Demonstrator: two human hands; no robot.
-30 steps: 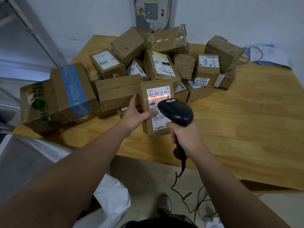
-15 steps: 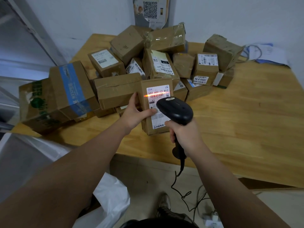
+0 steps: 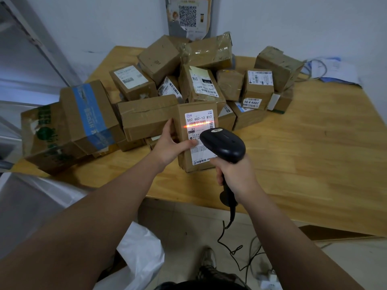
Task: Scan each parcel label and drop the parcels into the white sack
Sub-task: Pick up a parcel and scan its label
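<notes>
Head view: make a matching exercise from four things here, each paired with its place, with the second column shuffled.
1. scanner
2. parcel under the red scan line
3. white sack
4. blue-taped box

A. below the edge of the table, lower left
B. gripped in the right hand
C. on the table's left side
D. held by the left hand

Pairs: 1-B, 2-D, 3-A, 4-C
</notes>
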